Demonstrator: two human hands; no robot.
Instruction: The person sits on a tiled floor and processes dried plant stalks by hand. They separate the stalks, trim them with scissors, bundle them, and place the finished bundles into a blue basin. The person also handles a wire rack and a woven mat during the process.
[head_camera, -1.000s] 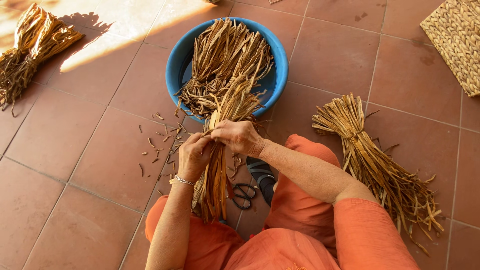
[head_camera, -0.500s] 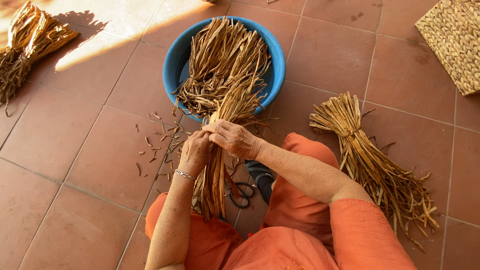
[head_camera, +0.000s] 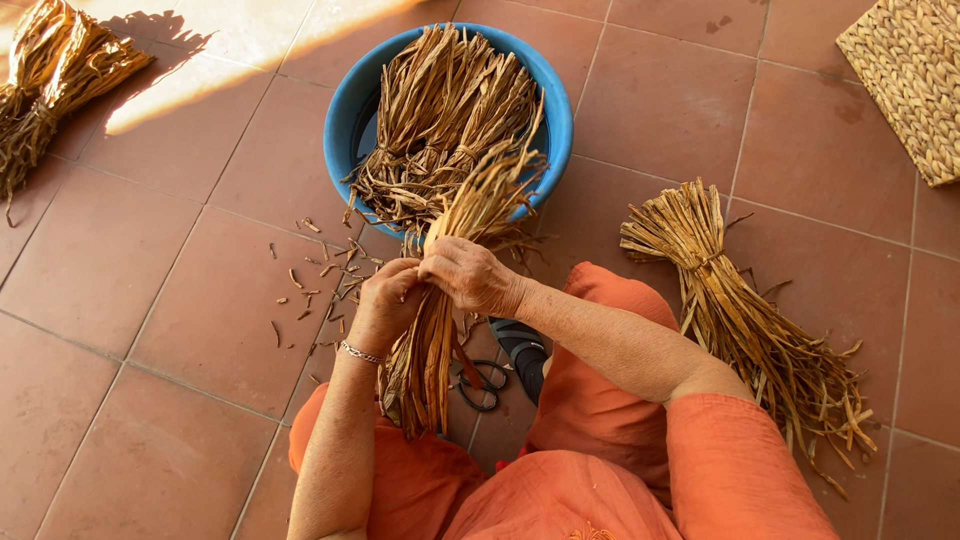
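The fingers of the left hand (head_camera: 385, 305) are curling tight around the middle of a bundle of dried leaf strips (head_camera: 440, 300), and the right hand (head_camera: 472, 276) is closing over the same bundle just above, its fingers pinching strips at the waist. The two hands are touching. The bundle is standing nearly upright over the person's lap, its top fanning out toward a blue basin (head_camera: 345, 110) and its cut ends hanging down over the orange clothing. A thin bracelet (head_camera: 360, 352) is sitting on the left wrist. Black scissors (head_camera: 482, 384) are lying on the tiled floor (head_camera: 150, 300) just beside the bundle's lower end. More strips are filling the basin. A tied bundle (head_camera: 745, 310) is lying to the right, another bundle (head_camera: 55, 85) far left, and a woven mat (head_camera: 910, 70) is showing at the upper right corner.
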